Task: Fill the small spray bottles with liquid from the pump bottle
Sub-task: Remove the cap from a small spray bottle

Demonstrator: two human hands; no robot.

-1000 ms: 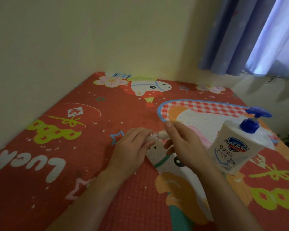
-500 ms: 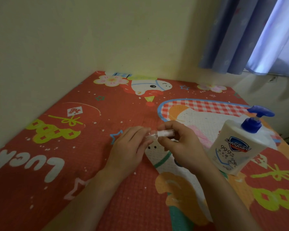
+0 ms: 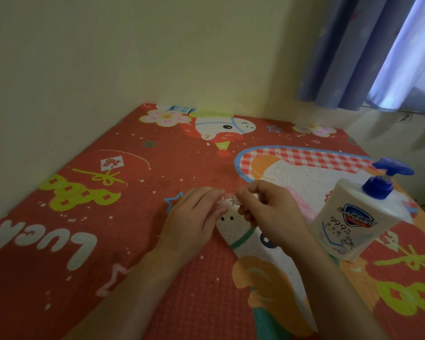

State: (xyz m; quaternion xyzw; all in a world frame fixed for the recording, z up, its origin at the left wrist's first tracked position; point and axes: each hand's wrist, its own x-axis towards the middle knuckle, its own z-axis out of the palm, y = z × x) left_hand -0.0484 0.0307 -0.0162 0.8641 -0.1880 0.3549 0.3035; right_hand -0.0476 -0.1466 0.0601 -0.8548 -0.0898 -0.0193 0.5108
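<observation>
A: Which step was in hand at this moment?

B: Prep, not filling. Both hands met over the red cartoon play mat. The left hand and right hand each pinched an end of a small clear spray bottle, held just above the mat between the fingertips.

A: Cap on or off?

B: Couldn't tell; it was tiny and blurred. My read was that the hands were working the cap or sprayer head off, but that's a judgement.

A: Grips?

B: Left fingers were curled round the near end of the spray bottle. The right pinched the other end between thumb and fingers. Neither hand was free.

A: Pump bottle?

B: The white Safeguard pump bottle with a blue pump head stood on the mat to the right, just beside the right wrist and untouched. The nozzle pointed away to the right.

A: Next move?

B: Get the neck open, free one hand, bring the opening under the nozzle, then press gently. Narrow mouth, so alignment mattered.
</observation>
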